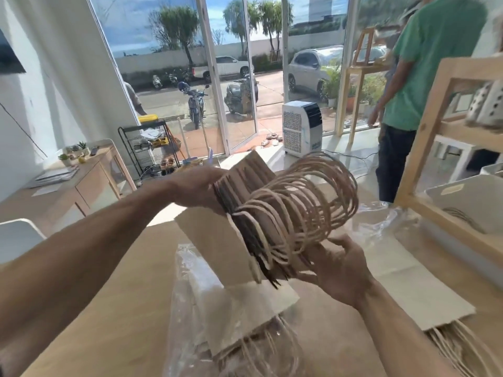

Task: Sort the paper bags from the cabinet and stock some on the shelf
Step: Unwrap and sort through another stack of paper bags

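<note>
I hold a thick stack of brown paper bags (245, 227) above the wooden table (130, 308), their twisted paper handles (307, 202) fanned out to the right. My left hand (198, 186) grips the stack's far end. My right hand (337, 270) cups its near end from below. A second pile of bags (253, 314) lies flat on the table inside a clear plastic wrapper (187, 308). A third pile (424, 297) lies at the right. The wooden shelf (441, 104) stands at the right edge.
A person in a green shirt (424, 66) stands by the shelf at the right. A white bin (468, 205) sits on the shelf's lower level. Loose clear plastic (381, 221) lies on the table. A white air cooler (300, 126) and a low cabinet (89, 180) stand beyond.
</note>
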A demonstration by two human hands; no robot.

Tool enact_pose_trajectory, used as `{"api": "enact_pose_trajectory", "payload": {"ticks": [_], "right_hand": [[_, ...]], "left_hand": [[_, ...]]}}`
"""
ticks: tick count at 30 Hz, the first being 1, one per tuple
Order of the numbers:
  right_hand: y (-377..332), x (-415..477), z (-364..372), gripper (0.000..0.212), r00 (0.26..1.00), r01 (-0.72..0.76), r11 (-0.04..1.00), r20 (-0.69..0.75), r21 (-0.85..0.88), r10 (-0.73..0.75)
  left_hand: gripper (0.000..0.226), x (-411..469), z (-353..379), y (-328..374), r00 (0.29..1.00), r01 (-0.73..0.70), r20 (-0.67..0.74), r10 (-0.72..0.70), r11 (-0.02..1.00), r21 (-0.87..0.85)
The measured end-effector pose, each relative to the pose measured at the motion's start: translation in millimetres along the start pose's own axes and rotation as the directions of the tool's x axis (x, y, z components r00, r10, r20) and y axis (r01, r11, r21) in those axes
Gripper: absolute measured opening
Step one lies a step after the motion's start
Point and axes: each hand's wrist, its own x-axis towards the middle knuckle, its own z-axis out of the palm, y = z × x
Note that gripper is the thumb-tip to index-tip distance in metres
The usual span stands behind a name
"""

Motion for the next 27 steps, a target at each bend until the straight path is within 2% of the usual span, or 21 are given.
{"api": "enact_pose_trajectory", "payload": {"ticks": [2, 4, 5, 7, 9, 10, 11, 13, 15, 17, 20, 23, 27], "right_hand": [[-11.4, -0.3, 14.4, 0.039, 0.991, 0.088, 0.994, 0.101, -0.059, -0.082], [-20.5, 4.4, 33.0, 0.056, 0.967, 0.206, 0.960, 0.192, -0.191, -0.169], [-21.0, 9.3, 43.3, 0.066, 0.960, 0.254, 0.931, 0.187, -0.262, -0.210], [-18.1, 19.7, 56.7, 0.079, 0.939, 0.344, 0.864, 0.164, -0.368, -0.304], [-19.3, 27.0, 69.4, 0.082, 0.918, 0.397, 0.821, 0.155, -0.411, -0.366], [-19.2, 29.5, 74.2, 0.078, 0.915, 0.404, 0.826, 0.154, -0.393, -0.374], [-17.0, 32.6, 78.5, 0.073, 0.914, 0.405, 0.836, 0.152, -0.369, -0.376], [-8.3, 36.3, 88.6, 0.059, 0.916, 0.400, 0.850, 0.108, -0.341, -0.388], [1.7, 40.2, 93.0, 0.046, 0.898, 0.417, 0.815, 0.043, -0.402, -0.438], [13.9, 42.8, 91.7, 0.036, 0.861, 0.444, 0.727, 0.025, -0.524, -0.508], [40.4, 41.4, 75.5, 0.038, 0.831, 0.380, 0.618, -0.039, -0.689, -0.555], [68.4, 38.0, 60.1, 0.040, 0.835, 0.299, 0.628, -0.122, -0.718, -0.537], [65.9, 40.4, 64.3, 0.047, 0.826, 0.291, 0.634, -0.147, -0.716, -0.544]], "left_hand": [[0.024, -14.3, 5.5, -16.5, 0.993, 0.032, -0.105, -0.052, 0.983, -0.182], [0.038, -28.3, 21.0, -30.0, 0.968, 0.068, -0.197, -0.154, 0.921, -0.384], [0.047, -35.3, 31.5, -36.1, 0.949, 0.083, -0.224, -0.221, 0.861, -0.502], [0.051, -45.6, 56.3, -39.6, 0.895, 0.076, -0.271, -0.354, 0.720, -0.690], [0.039, -54.4, 83.7, -32.0, 0.810, 0.013, -0.334, -0.482, 0.584, -0.812], [0.035, -58.6, 97.8, -24.8, 0.743, -0.022, -0.357, -0.566, 0.512, -0.859], [0.037, -62.6, 111.8, -19.3, 0.683, -0.075, -0.371, -0.629, 0.445, -0.892], [0.059, -69.4, 136.3, -12.1, 0.595, -0.179, -0.393, -0.702, 0.361, -0.915], [0.075, -74.8, 154.2, -6.5, 0.491, -0.239, -0.434, -0.755, 0.363, -0.901], [0.076, -80.3, 172.1, -3.9, 0.410, -0.248, -0.481, -0.775, 0.413, -0.876], [0.084, -87.6, 203.1, 1.4, 0.372, -0.215, -0.458, -0.808, 0.405, -0.889], [0.086, -90.8, 218.4, 5.1, 0.326, -0.171, -0.430, -0.842, 0.395, -0.903], [0.085, -85.2, 213.1, 7.5, 0.288, -0.166, -0.456, -0.842, 0.425, -0.890]]}}
